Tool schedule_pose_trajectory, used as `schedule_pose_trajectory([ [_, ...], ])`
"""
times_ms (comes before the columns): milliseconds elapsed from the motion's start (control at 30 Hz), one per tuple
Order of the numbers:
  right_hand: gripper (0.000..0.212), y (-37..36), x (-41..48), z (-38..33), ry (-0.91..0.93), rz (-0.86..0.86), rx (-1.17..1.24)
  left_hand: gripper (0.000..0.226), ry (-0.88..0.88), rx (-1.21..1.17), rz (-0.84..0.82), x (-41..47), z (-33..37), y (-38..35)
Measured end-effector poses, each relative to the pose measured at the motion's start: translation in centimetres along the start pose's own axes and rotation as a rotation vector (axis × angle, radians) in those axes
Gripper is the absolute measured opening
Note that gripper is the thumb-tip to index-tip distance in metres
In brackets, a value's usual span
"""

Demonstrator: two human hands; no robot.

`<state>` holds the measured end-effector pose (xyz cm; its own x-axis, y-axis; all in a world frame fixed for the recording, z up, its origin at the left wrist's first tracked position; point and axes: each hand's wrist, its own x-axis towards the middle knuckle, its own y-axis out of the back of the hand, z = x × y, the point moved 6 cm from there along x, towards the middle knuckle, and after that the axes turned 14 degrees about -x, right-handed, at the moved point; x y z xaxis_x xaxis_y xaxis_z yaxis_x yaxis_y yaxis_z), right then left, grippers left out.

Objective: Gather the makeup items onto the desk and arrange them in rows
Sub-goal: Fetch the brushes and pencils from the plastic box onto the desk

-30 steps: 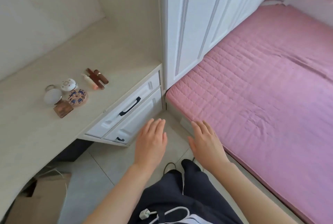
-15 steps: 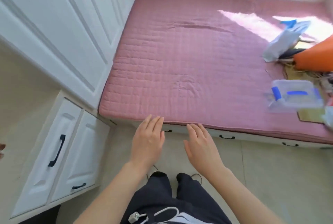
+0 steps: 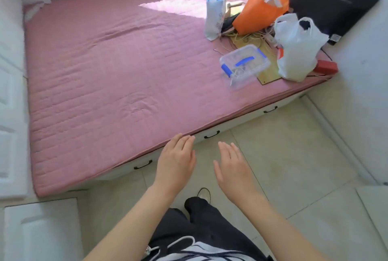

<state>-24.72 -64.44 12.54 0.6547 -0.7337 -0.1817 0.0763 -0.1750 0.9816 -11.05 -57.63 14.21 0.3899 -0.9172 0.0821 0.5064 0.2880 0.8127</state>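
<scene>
left hand [image 3: 175,162]: I am seeing it released, fingers straight and together, palm down, holding nothing, hovering over the near edge of the bed.
right hand [image 3: 233,168]: I am reading it as released too, fingers straight, gripping nothing, hanging over the floor just beside the left hand, not touching it.
makeup items: I am not telling any apart; small things are showing inside the clear box, too blurred to name.
bed [image 3: 105,82]: pink quilted cover is filling most of the view, and sun is falling on the far part.
clear box [image 3: 244,65]: lying on the bed at the right, lid on, with blue latches and a blue handle.
board [image 3: 269,72]: tan and flat, lying under the box's right end.
white bag [image 3: 296,48]: standing just right of the clear box, near the bed's right edge.
orange bag [image 3: 260,6]: standing beyond the box, mouth gaping.
pouch [image 3: 215,12]: white and blue, standing just left of the orange bag.
cables [image 3: 252,37]: tangling between the orange bag and the white bag.
red box [image 3: 325,67]: lying at the bed's right corner, beside the white bag.
black panel [image 3: 329,0]: leaning at the far right corner.
drawers [image 3: 212,134]: sitting under the bed, black handles facing me.
wardrobe [image 3: 10,92]: white doors are running along the left.
floor [image 3: 283,155]: pale tiles.
trousers [image 3: 199,229]: dark, showing at the bottom edge.
</scene>
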Motion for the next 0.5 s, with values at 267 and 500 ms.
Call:
schedule_pose_trajectory([
  [267,0.055,0.3,-1.0,9.8,-0.220,-0.019,0.074,0.041,-0.145,-0.029,-0.151,5.2,7.5,-6.9],
  [500,0.056,0.3,-0.6,16.4,-0.399,-0.069,0.145,0.033,-0.273,-0.013,-0.286,9.9,11.7,-11.9],
])
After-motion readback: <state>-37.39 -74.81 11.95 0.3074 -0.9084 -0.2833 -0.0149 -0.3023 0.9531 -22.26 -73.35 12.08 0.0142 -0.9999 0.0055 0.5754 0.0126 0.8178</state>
